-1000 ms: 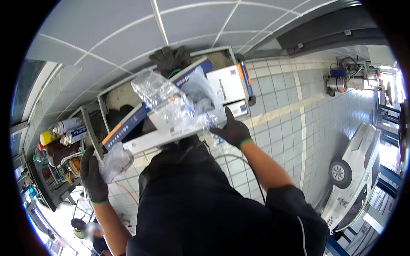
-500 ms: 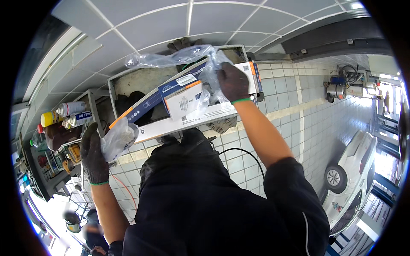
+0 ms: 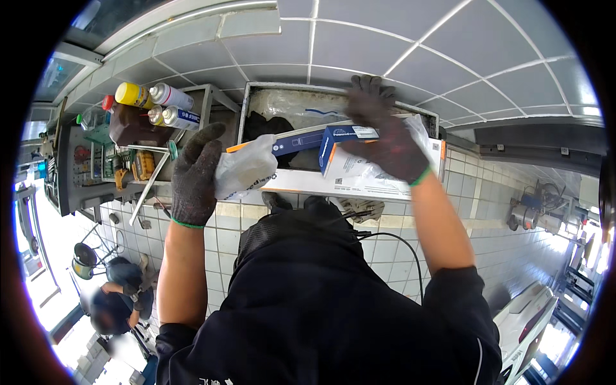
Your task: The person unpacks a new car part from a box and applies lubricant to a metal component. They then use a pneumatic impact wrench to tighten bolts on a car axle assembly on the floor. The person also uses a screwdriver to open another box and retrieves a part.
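Observation:
My left hand (image 3: 196, 176), in a dark work glove, has its fingers raised and apart. It is beside a clear plastic bag (image 3: 247, 168) lying over the left end of a long blue box (image 3: 301, 140). My right hand (image 3: 401, 154), also gloved, is over a small blue-and-white box (image 3: 340, 157). Its fingers are smeared by motion and overlap a dark glove shape (image 3: 371, 99) behind them. More clear plastic (image 3: 420, 131) shows to the right of that hand. Under the boxes lies a long white box (image 3: 308, 181) with orange edging.
The boxes rest on a grey metal tray (image 3: 242, 119) against a tiled wall. Spray cans (image 3: 172, 96) and a brown container (image 3: 138, 125) stand at the left, above a tool cart (image 3: 83, 170). A person (image 3: 122, 292) works at the lower left; a white car (image 3: 529, 321) stands lower right.
My view has turned, so the scene sits further right. My right hand has come down from the clear plastic to over the small box. My left hand stays beside the bag, slightly higher.

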`<move>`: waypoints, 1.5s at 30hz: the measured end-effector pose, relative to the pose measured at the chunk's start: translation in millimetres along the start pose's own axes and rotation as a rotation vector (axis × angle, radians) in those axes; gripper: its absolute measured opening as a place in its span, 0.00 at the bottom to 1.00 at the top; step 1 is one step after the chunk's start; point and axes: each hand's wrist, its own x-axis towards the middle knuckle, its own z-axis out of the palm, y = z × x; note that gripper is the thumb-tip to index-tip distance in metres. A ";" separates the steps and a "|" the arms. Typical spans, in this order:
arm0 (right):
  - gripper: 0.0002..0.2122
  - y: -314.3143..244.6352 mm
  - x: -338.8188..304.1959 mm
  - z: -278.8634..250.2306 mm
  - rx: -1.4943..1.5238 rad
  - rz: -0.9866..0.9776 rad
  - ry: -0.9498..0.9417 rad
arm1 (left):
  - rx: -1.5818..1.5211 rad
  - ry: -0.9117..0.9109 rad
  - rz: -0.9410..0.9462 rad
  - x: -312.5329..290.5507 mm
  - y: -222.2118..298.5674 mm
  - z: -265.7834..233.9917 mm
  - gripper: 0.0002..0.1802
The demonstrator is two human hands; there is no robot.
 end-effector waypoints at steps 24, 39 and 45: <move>0.18 -25.4 57.4 48.6 0.521 0.109 -0.168 | 0.109 0.173 0.304 -3.9 34.5 47.6 0.43; 0.21 -67.3 44.4 93.3 0.096 -0.117 0.043 | 0.590 0.068 0.197 -32.4 29.0 50.9 0.14; 0.16 -66.1 33.8 160.9 -0.013 -0.238 0.151 | 0.311 0.037 -0.004 -43.8 9.1 -1.3 0.18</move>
